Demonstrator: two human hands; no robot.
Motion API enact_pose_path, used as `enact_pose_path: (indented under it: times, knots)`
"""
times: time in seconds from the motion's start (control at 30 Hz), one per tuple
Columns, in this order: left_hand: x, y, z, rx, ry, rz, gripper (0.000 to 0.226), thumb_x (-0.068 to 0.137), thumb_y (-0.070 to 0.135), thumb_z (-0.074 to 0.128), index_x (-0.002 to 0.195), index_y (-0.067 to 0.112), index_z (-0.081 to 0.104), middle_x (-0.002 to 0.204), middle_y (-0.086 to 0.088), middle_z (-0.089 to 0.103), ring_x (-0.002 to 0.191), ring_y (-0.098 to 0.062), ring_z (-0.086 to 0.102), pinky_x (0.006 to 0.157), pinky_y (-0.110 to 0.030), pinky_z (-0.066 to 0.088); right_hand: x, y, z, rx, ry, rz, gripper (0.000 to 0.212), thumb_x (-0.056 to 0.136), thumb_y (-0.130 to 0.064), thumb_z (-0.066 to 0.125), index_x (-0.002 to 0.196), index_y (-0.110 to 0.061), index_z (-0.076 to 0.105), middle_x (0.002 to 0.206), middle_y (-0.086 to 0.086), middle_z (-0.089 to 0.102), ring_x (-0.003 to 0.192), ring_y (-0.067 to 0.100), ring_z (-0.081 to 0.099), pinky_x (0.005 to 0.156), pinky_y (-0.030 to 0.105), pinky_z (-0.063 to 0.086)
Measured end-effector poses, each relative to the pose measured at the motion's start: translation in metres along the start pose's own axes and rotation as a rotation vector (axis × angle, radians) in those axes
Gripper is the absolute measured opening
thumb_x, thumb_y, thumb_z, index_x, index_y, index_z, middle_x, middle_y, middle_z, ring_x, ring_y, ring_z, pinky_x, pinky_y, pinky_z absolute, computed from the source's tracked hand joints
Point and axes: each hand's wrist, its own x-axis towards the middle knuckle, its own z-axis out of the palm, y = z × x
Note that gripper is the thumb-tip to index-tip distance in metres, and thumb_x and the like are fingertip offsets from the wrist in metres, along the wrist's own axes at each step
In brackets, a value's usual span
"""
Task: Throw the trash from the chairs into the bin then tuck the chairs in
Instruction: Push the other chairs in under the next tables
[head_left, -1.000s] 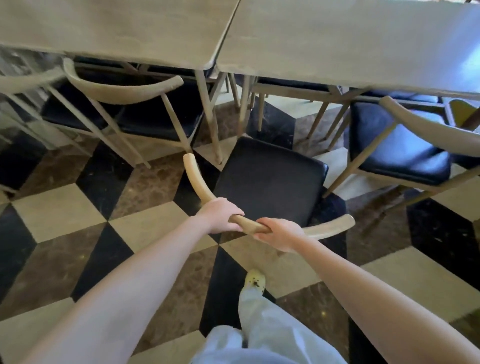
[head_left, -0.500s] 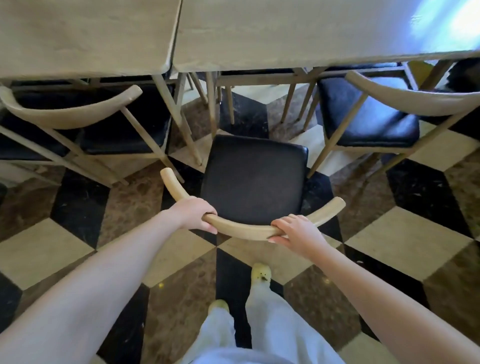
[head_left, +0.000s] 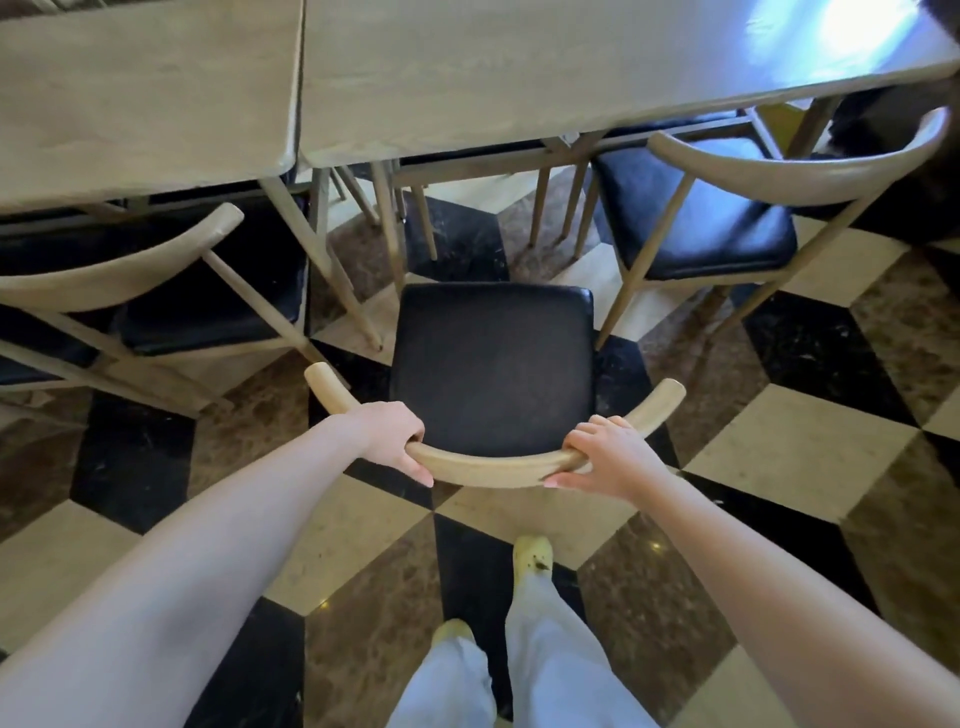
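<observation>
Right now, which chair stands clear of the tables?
The middle chair, gripped by its backrest in the left hand and right hand; floor shows between its seat and the tables. The left chair and right chair sit against them.

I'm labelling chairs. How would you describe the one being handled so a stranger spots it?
Find the two pale wooden tables set end to end. Near their seam stands the middle chair of three black-seated ones. Only it sits clear of the tabletops, left hand and right hand gripping its backrest.

Single head cam, looks fwd & down, close over chair (head_left: 493, 374), tables (head_left: 519, 78) beyond.
</observation>
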Motion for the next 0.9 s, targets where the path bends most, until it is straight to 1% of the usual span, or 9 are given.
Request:
enact_pose_path:
  times: [0.07,0.2,0.37,0.47,0.57,0.7,0.9]
  knots:
    - [0.003,-0.001,-0.01,-0.016,0.022,0.01,0.055,0.077,0.063,0.064,0.111,0.02,0.061,0.105,0.003,0.064,0.091,-0.014,0.064,0.085,-0.027,0.054,0.002,0.006,-0.007,0.018,0.027,-0.008,0.068,0.073,-0.08,0.04,0.109,-0.027,0.063,0.109,-0.011,0.063,0.105,0.012,0.053,0.095,0.028,0.035]
    - [0.014,-0.002,-0.032,-0.01,0.084,0.017,0.055,0.077,0.065,0.062,0.109,0.02,0.062,0.104,0.003,0.065,0.089,-0.015,0.064,0.088,-0.028,0.054,0.013,0.022,-0.025,0.05,0.059,0.004,0.057,0.077,-0.073,0.05,0.11,-0.027,0.064,0.109,-0.011,0.062,0.104,0.011,0.052,0.095,0.028,0.036]
    - [0.033,0.009,-0.06,0.003,0.102,0.036,0.057,0.08,0.063,0.059,0.111,0.016,0.063,0.105,0.0,0.066,0.091,-0.016,0.064,0.088,-0.029,0.054,0.03,0.052,-0.036,0.088,0.019,0.028,0.055,0.077,-0.073,0.051,0.108,-0.029,0.063,0.105,-0.014,0.06,0.102,0.011,0.05,0.093,0.029,0.036]
    - [0.049,0.01,-0.077,0.018,0.132,0.05,0.059,0.079,0.066,0.058,0.11,0.016,0.064,0.104,0.0,0.067,0.089,-0.016,0.064,0.082,-0.025,0.053,0.043,0.068,-0.042,0.112,0.043,0.028,0.054,0.076,-0.072,0.052,0.107,-0.029,0.063,0.101,-0.017,0.057,0.099,0.008,0.048,0.092,0.027,0.034]
    - [0.067,0.004,-0.099,0.024,0.148,0.052,0.061,0.077,0.068,0.058,0.109,0.016,0.065,0.101,0.001,0.067,0.086,-0.015,0.064,0.075,-0.022,0.049,0.063,0.082,-0.054,0.118,0.069,0.016,0.054,0.077,-0.071,0.052,0.107,-0.027,0.063,0.103,-0.015,0.059,0.098,0.007,0.047,0.093,0.027,0.034]
    - [0.088,-0.004,-0.129,0.035,0.165,0.036,0.059,0.078,0.066,0.059,0.109,0.016,0.065,0.1,0.001,0.066,0.086,-0.015,0.063,0.077,-0.023,0.05,0.09,0.101,-0.071,0.119,0.084,-0.007,0.053,0.078,-0.07,0.052,0.107,-0.026,0.063,0.105,-0.012,0.062,0.1,0.01,0.05,0.093,0.027,0.036]
    - [0.115,-0.008,-0.161,0.006,0.22,0.007,0.058,0.077,0.067,0.06,0.106,0.017,0.065,0.096,0.002,0.065,0.083,-0.013,0.062,0.067,-0.02,0.044,0.133,0.13,-0.102,0.088,0.062,-0.024,0.05,0.081,-0.064,0.055,0.112,-0.025,0.061,0.11,-0.009,0.061,0.104,0.012,0.051,0.095,0.029,0.037]
